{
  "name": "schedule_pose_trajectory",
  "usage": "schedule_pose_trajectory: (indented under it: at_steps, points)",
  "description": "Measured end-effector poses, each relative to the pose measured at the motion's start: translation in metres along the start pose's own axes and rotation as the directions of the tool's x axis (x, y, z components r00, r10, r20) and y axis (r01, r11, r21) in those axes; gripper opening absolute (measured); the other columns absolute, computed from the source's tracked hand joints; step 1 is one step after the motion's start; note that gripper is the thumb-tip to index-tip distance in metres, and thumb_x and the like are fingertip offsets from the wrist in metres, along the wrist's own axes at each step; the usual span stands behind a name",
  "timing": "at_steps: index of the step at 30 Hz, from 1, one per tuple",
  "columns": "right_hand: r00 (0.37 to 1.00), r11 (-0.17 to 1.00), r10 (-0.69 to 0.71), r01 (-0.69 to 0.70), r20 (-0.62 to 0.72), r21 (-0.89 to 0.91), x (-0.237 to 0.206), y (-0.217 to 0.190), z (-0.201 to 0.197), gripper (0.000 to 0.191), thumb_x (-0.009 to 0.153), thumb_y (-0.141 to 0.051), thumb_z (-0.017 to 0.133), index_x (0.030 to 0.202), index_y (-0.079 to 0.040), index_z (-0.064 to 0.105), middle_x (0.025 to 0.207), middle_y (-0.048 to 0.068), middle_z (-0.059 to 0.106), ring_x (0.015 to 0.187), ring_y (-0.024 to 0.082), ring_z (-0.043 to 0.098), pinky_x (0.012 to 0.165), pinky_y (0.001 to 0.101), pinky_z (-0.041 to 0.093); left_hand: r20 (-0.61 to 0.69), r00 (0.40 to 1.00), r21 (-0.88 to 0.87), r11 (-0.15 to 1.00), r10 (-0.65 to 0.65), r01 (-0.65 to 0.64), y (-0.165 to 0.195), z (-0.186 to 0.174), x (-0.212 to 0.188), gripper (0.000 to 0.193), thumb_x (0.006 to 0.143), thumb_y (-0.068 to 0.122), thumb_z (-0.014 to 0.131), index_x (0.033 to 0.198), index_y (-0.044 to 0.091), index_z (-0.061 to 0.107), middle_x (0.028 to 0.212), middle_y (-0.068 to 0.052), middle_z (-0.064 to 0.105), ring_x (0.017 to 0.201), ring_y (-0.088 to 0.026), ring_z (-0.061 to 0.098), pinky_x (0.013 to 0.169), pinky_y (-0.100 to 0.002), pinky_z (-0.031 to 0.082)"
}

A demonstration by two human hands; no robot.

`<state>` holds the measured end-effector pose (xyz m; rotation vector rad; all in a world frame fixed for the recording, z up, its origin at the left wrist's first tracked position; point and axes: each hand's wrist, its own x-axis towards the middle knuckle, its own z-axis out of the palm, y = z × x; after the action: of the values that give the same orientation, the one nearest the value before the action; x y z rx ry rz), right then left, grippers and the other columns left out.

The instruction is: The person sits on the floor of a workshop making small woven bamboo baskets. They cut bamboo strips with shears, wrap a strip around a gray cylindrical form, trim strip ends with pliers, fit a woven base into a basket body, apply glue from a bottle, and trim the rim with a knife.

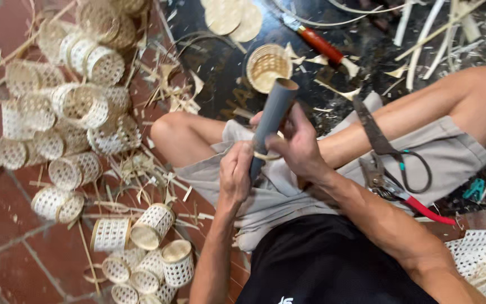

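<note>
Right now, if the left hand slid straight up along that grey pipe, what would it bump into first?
Probably the right hand, which grips the grey plastic pipe just above the left hand. Beyond the pipe's end lies a small round woven bamboo basket; depth is unclear.

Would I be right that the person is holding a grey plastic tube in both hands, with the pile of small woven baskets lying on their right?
Not quite: the head view shows the pile of small woven baskets on the person's left. Both hands, left hand and right hand, do hold the grey plastic tube.
</note>
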<state>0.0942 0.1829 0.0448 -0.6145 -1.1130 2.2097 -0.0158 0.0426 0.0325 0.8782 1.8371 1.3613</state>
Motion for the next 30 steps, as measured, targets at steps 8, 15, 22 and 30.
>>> schedule_pose_trajectory:
  at_steps: [8,15,22,30]
  points:
    - [0.737,0.227,-0.210,0.675,0.642,-0.702,-0.018,-0.084,-0.052,0.016,0.091,-0.020,0.079,0.099,-0.010,0.069,0.082,0.002,0.066,0.081,0.021,0.067,0.102,0.0501,0.047,0.104,0.947,-0.653,0.698,-0.303,0.295,-0.007,0.031,0.014,0.060,0.108,0.052,0.038,0.095,-0.001,0.063,0.073,-0.011,0.066,0.057,-0.017,0.062,0.051,-0.029,0.052]
    - [0.702,-0.324,-0.364,0.521,0.612,-0.790,0.112,-0.071,-0.126,0.021,0.103,-0.011,0.075,0.084,-0.008,0.066,0.071,0.005,0.059,0.071,0.023,0.058,0.092,0.0424,0.045,0.052,0.834,-0.744,0.535,-0.550,0.400,-0.027,0.049,0.012,0.062,0.107,0.053,0.036,0.115,-0.003,0.061,0.070,-0.010,0.063,0.051,-0.019,0.060,0.044,-0.032,0.051]
    - [0.794,-0.135,-0.578,0.133,0.187,-0.982,0.150,-0.069,-0.204,0.015,0.107,-0.014,0.063,0.101,-0.006,0.074,0.090,0.013,0.071,0.083,0.026,0.068,0.074,0.0448,0.052,0.043,0.885,-0.753,0.567,-0.465,0.334,-0.030,0.045,0.005,0.066,0.107,0.055,0.035,0.118,-0.006,0.059,0.071,-0.012,0.063,0.053,-0.020,0.061,0.046,-0.033,0.052]
    - [0.630,0.439,-0.234,-0.611,-0.740,-0.659,0.090,-0.102,-0.294,0.011,0.087,-0.012,0.073,0.086,-0.002,0.068,0.076,0.014,0.073,0.058,0.015,0.068,0.051,0.0282,0.054,0.079,0.890,-0.733,0.580,-0.449,0.357,-0.026,0.047,0.013,0.063,0.108,0.054,0.035,0.117,-0.005,0.057,0.071,-0.013,0.062,0.053,-0.020,0.060,0.046,-0.034,0.052]
